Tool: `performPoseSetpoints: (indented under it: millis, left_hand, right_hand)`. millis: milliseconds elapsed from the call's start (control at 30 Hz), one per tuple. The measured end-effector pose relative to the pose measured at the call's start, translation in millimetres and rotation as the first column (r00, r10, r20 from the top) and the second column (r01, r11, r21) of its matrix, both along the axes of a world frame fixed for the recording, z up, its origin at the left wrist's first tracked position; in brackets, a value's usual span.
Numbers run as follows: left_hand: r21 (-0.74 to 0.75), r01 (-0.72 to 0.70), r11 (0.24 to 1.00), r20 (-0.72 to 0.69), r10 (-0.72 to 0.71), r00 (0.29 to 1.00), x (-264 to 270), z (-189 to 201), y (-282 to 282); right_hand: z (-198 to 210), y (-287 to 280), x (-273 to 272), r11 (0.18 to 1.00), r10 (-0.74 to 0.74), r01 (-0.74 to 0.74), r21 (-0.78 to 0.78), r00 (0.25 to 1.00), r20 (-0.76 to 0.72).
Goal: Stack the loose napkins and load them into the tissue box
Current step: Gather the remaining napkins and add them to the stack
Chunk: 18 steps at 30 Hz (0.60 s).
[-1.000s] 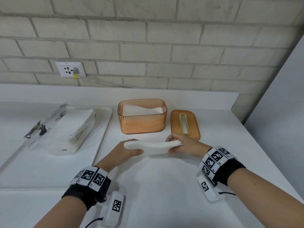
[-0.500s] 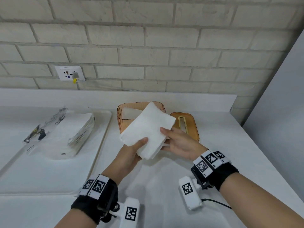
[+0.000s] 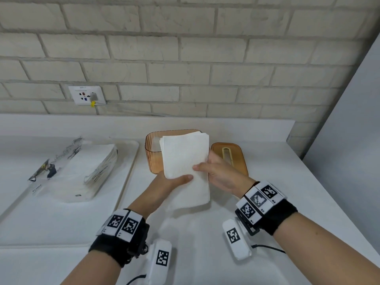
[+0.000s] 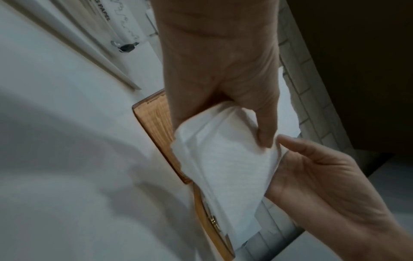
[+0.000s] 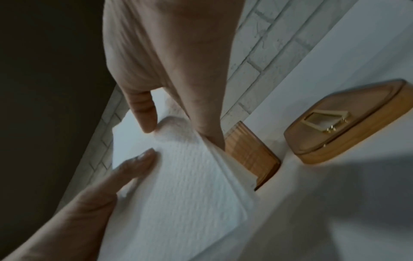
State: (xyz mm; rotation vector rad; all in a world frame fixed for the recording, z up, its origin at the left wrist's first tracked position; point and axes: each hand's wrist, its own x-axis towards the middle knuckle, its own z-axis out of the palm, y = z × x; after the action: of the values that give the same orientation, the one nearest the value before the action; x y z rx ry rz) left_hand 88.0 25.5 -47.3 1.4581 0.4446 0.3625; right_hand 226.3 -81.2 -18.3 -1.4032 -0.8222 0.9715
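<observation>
A stack of white napkins (image 3: 185,161) stands tilted up in both hands, in front of the amber tissue box (image 3: 152,159). My left hand (image 3: 174,182) grips its lower left part, thumb on the front face. My right hand (image 3: 216,171) pinches its right edge, thumb on the front. In the left wrist view the napkins (image 4: 225,159) bend between the left hand (image 4: 223,88) and the right hand (image 4: 312,176). In the right wrist view the napkins (image 5: 178,185) cover most of the box (image 5: 250,155). White napkins lie inside the box, mostly hidden.
The amber lid (image 3: 232,157) with a slot lies flat just right of the box. A plastic pack of napkins (image 3: 82,167) lies on a white tray (image 3: 61,219) at the left. A brick wall with a socket (image 3: 86,95) stands behind; a grey panel rises at the right.
The napkin stack went from lying flat between the hands to standing upright, squared to face me, and it has risen in front of the box. Both hands moved up and inward.
</observation>
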Motion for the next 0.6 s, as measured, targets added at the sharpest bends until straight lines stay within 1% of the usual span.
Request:
performPoseSetpoints:
  millis: [67,133,200,267,333,433,533,600]
  left_hand:
    - [0.054,-0.095,0.994,-0.022,0.096,0.995,2,-3,-1]
    - [0.123,-0.17,0.978,-0.021,0.174,0.985,3,-3,-1]
    - [0.155,-0.2,0.967,0.011,0.201,0.98,2,-1,-1]
    - [0.169,-0.182,0.969,0.029,0.179,0.983,1,-2,-2]
    - [0.164,-0.147,0.975,0.014,0.147,0.989,0,-5,-3]
    - [0.13,-0.161,0.978,-0.009,0.163,0.987,1,-11,-3]
    - [0.121,-0.212,0.97,0.019,0.211,0.977,2,-8,-3]
    - [0.114,-0.235,0.965,0.061,0.229,0.971,3,-4,-3]
  right_hand:
    - [2,-4,2,0.999,0.007,-0.001,-0.048,0.992,0.125]
    - [2,-7,5,0.998,0.006,0.008,-0.061,0.974,0.225]
    - [1,-7,5,0.998,0.025,-0.004,-0.068,0.951,0.308]
    - [-3,-8,3,0.995,0.058,-0.025,-0.094,0.928,0.368]
    - [-12,-9,2,0.989,0.099,-0.048,-0.143,0.921,0.377]
    - [-29,-8,3,0.979,0.128,-0.058,-0.197,0.923,0.363]
    - [-35,-5,4,0.982,0.095,-0.032,-0.186,0.935,0.341]
    - [-35,-2,3,0.987,0.051,0.008,-0.162,0.933,0.356]
